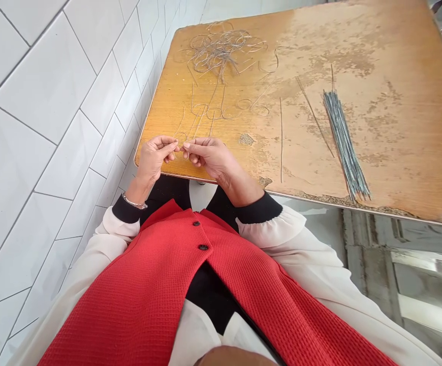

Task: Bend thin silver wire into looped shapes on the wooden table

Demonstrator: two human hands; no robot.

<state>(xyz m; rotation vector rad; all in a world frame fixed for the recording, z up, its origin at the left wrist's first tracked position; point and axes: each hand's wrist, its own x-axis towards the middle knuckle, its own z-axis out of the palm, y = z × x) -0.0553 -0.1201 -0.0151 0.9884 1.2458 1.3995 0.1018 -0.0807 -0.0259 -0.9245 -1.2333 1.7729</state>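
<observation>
From the head view, the left hand point(152, 157) and the right hand point(208, 157) were close together just over the near edge of the surface point(381, 137), a worn wooden board with its orange veneer scuffed away in pale patches. Both hands were drawn into a narrow pinch, their fingertips almost meeting around a thin bent wire point(178, 150) held between them.

Just beyond the hands, several curved and hooked wires point(209, 112) lay scattered on the wood. Farther along, near the far edge, sat a tangled heap of wire point(217, 51). To the right, a straight loose wire point(281, 140) and a second, slanted wire point(314, 116) lay apart from each other. Beyond them rested a neat bundle of straight grey wires point(345, 142), lying diagonally near the board's right side.

A white tiled wall point(53, 152) ran along the board's left edge. The person wore a red button-front vest point(140, 300) over a pale blouse point(282, 229) with black cuffs, and a thin metal bracelet point(134, 202) circled the left wrist.
</observation>
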